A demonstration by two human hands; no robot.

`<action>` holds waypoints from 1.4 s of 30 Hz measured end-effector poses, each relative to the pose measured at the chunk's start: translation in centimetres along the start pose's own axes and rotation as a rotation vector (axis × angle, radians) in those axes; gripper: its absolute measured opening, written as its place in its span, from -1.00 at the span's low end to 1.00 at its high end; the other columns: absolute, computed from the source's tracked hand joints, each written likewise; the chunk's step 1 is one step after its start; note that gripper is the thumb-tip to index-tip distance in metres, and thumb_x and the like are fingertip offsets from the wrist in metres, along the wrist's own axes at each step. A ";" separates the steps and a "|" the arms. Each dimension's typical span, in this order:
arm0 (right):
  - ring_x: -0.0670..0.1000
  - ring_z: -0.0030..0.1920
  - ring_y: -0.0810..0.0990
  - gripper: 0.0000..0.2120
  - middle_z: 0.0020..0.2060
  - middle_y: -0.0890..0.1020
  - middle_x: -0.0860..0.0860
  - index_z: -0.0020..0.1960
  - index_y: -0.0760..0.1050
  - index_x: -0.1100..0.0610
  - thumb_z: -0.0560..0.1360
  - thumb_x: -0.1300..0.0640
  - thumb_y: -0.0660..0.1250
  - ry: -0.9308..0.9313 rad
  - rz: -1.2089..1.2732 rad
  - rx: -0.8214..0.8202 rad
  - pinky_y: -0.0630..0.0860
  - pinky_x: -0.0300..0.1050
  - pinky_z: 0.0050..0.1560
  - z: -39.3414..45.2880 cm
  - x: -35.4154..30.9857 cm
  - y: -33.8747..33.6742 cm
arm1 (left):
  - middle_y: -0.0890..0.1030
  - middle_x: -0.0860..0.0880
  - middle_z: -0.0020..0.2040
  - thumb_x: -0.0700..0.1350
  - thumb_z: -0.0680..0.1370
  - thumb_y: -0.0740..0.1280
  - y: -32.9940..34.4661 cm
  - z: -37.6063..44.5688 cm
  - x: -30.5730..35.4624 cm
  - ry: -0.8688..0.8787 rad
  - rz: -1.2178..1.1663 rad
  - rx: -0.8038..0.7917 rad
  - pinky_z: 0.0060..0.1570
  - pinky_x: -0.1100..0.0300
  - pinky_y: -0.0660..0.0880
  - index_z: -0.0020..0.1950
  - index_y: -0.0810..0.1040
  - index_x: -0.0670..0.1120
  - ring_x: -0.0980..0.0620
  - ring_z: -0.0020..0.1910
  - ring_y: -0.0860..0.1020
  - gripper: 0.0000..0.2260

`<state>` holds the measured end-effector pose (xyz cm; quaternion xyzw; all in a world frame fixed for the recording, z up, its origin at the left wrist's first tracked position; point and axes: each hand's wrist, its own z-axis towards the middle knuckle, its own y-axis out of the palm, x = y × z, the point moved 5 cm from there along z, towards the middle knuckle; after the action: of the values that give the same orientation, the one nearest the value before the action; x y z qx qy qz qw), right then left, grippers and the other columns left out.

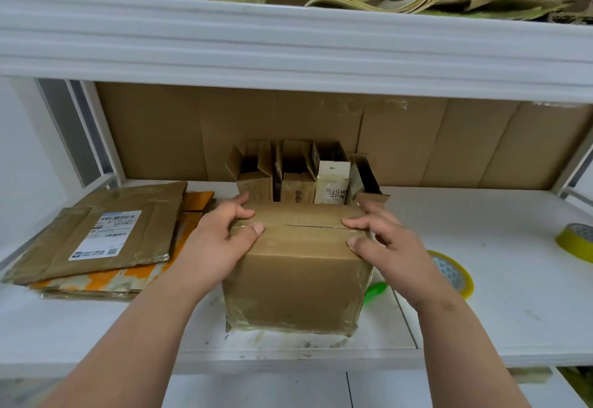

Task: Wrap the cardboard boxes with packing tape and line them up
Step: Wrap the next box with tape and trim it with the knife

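Both hands hold the box (296, 266) by its top edges, the left hand (221, 240) on the left corner and the right hand (382, 240) on the right, each grip clamped with thumb on the lid and fingers curled over the far side. The box stands on the white tabletop (481, 279), in the middle, just in front of a row of small open boxes (305, 173).

The lid flaps meet at a visible seam that looks untaped across the middle; if the hands press unevenly, I judge the flaps could spring apart or one could slide under the other. Pushing the box back could knock the light open boxes behind it. The glossy tape already on its sides looks slick, so the hold could slip.

The box is brown corrugated card, square-edged, with wrinkled shiny tape at its lower corners. Two yellowish tape rolls (455, 273) lie right of it, and flattened cartons (106, 237) left.
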<state>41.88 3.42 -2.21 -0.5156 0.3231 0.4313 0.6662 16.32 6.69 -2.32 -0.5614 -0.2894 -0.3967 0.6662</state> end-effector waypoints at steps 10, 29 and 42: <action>-0.26 0.43 0.30 -0.75 0.38 0.40 -0.36 0.08 0.63 -0.15 0.57 0.17 0.32 -0.011 -0.015 0.042 0.22 -0.13 0.47 -0.5 0.0 0.5 | 0.45 0.11 0.41 0.02 0.59 0.33 -0.7 0.0 3.1 0.208 0.472 0.038 0.34 0.15 0.24 0.05 0.58 0.04 0.05 0.40 0.33 -0.89; 0.19 0.42 0.35 -0.55 0.37 0.48 0.13 0.42 0.37 0.17 0.54 0.14 0.19 0.545 -0.688 0.255 0.21 0.17 0.46 -3.3 11.3 -3.8 | 0.56 0.07 0.16 0.05 0.59 0.16 2.4 -1.2 6.0 0.121 0.750 0.002 0.50 -0.03 0.13 0.06 0.57 0.01 0.06 0.11 0.51 -0.77; 0.13 0.25 0.47 -0.69 0.17 0.56 0.07 0.28 0.50 0.02 0.55 0.14 0.22 0.513 -0.595 0.349 0.23 0.04 0.31 -3.2 10.6 -4.9 | 0.51 0.12 0.34 -0.06 0.63 0.14 2.4 -1.4 5.3 0.120 0.718 0.055 0.44 0.08 0.15 0.28 0.54 0.05 0.10 0.35 0.41 -0.72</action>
<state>50.78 2.37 -10.35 -0.5563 0.3836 0.0167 0.7369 21.09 4.37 0.58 -0.5849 -0.0448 -0.1619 0.7935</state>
